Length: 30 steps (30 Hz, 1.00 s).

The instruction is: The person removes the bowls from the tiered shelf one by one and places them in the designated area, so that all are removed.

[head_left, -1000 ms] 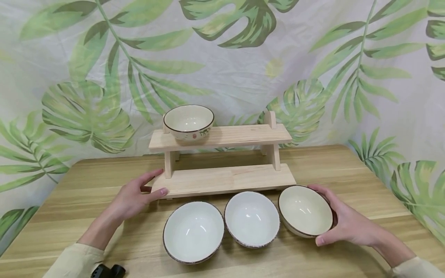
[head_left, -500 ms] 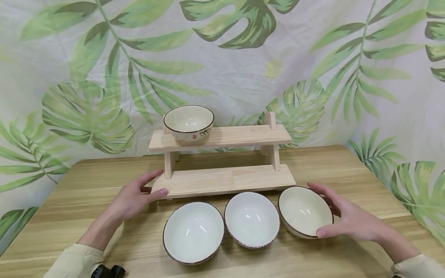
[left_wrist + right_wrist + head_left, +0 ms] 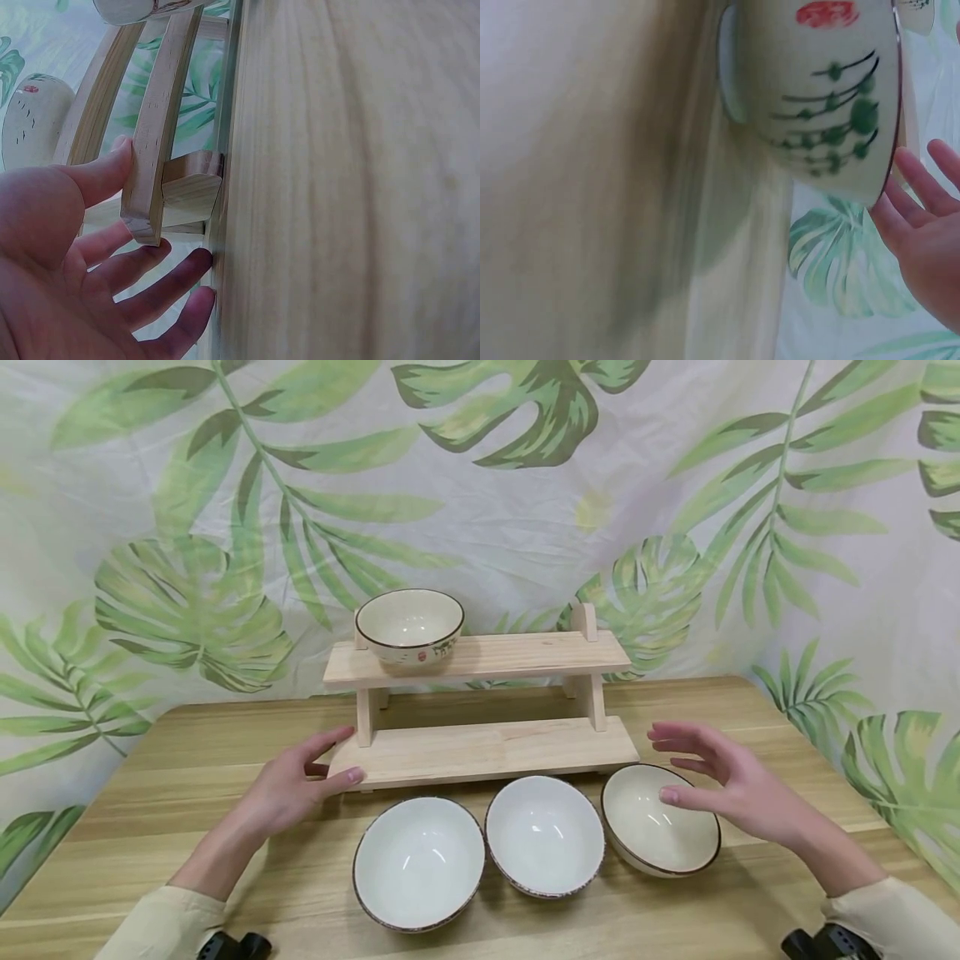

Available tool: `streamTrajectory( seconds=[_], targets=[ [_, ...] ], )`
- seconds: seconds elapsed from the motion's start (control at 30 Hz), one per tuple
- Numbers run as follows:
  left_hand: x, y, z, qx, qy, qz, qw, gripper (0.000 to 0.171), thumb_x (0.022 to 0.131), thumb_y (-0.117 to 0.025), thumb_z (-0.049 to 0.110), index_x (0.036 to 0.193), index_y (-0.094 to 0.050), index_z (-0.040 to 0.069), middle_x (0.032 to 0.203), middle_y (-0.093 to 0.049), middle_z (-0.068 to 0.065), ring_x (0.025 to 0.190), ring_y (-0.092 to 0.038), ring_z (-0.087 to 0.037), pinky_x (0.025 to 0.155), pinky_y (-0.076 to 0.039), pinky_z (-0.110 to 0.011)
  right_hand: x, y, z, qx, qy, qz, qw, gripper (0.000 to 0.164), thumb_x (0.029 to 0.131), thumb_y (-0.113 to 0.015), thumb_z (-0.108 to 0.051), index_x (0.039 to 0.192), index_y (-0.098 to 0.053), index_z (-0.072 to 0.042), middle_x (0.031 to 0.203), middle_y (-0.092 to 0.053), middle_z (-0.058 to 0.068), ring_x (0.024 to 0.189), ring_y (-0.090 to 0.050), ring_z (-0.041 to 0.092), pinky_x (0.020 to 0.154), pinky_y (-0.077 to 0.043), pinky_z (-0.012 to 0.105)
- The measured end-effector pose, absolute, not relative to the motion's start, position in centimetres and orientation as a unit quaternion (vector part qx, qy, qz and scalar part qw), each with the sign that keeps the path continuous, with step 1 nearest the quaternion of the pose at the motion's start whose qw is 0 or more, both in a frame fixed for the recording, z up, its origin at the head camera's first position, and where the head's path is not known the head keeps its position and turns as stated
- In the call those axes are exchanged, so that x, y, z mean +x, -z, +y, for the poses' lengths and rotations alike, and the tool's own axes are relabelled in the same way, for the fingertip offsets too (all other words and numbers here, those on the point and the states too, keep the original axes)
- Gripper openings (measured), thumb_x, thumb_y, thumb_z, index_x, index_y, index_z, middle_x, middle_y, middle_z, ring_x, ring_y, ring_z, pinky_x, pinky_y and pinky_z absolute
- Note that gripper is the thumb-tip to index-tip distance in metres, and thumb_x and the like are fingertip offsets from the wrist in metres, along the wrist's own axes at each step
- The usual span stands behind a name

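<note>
A two-tier wooden shelf rack (image 3: pixel 487 750) stands on the table, seen in the head view. My left hand (image 3: pixel 288 787) holds the left end of its lower board, thumb on top; in the left wrist view the fingers (image 3: pixel 169 292) spread below the board's edge. Over the right-hand cream bowl (image 3: pixel 656 835) is my right hand (image 3: pixel 738 785), fingers relaxed and thumb extended across the rim in this view. The right wrist view shows that bowl's side (image 3: pixel 825 97), painted with green sprigs and a red mark, the fingers near its rim.
A white bowl (image 3: pixel 418 864) and another white bowl (image 3: pixel 545 837) line up left of the cream one, before the rack. On the upper board's left sits a patterned bowl (image 3: pixel 410 622). A leaf-print cloth (image 3: pixel 510 527) hangs behind the wooden table (image 3: pixel 247 727).
My right hand has let go of the cream bowl's right side and risen up and leftward over its rim. The left hand keeps its place on the rack.
</note>
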State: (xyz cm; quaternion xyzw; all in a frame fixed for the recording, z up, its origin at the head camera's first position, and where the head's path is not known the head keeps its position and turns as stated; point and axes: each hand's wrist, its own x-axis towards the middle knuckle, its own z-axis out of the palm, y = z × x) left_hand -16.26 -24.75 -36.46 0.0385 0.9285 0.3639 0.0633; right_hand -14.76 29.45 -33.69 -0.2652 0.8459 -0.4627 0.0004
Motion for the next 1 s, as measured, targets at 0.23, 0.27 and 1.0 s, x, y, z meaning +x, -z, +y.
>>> streamTrajectory(
  seconds=[0.23,0.27,1.0],
  targets=[
    [-16.3,36.4,-24.7,0.035,-0.363,0.929,0.066,0.085,0.1,-0.071,0.052,0.167,-0.034,0.016,0.165,-0.041,-0.028,0.135,-0.058,-0.05,0.097,-0.055,-0.054,-15.8,32.3,27.3,-0.274,0.478,0.834,-0.017,0.059,0.096,-0.076,-0.002,0.149,-0.053,-0.004,0.142,-0.064,-0.005,0.13,-0.064,0.007,0.105,-0.052,0.018],
    [-16.3,36.4,-24.7,0.035,-0.363,0.929,0.067,0.085,0.1,-0.071,0.052,0.167,-0.034,0.016,0.165,-0.041,-0.028,0.135,-0.058,-0.05,0.097,-0.055,-0.054,-15.9,32.0,27.0,-0.276,0.483,0.831,-0.017,0.058,0.096,-0.076,-0.001,0.149,-0.052,-0.003,0.141,-0.064,-0.004,0.129,-0.064,0.008,0.105,-0.052,0.018],
    [-16.3,36.3,-24.7,0.034,-0.364,0.928,0.069,0.085,0.1,-0.071,0.052,0.167,-0.034,0.016,0.165,-0.04,-0.029,0.136,-0.057,-0.051,0.097,-0.055,-0.054,-21.2,27.9,19.8,-0.258,0.54,0.799,0.063,0.07,0.099,-0.077,-0.013,0.158,-0.042,-0.008,0.149,-0.058,0.018,0.136,-0.061,0.034,0.105,-0.055,0.026]
  ],
)
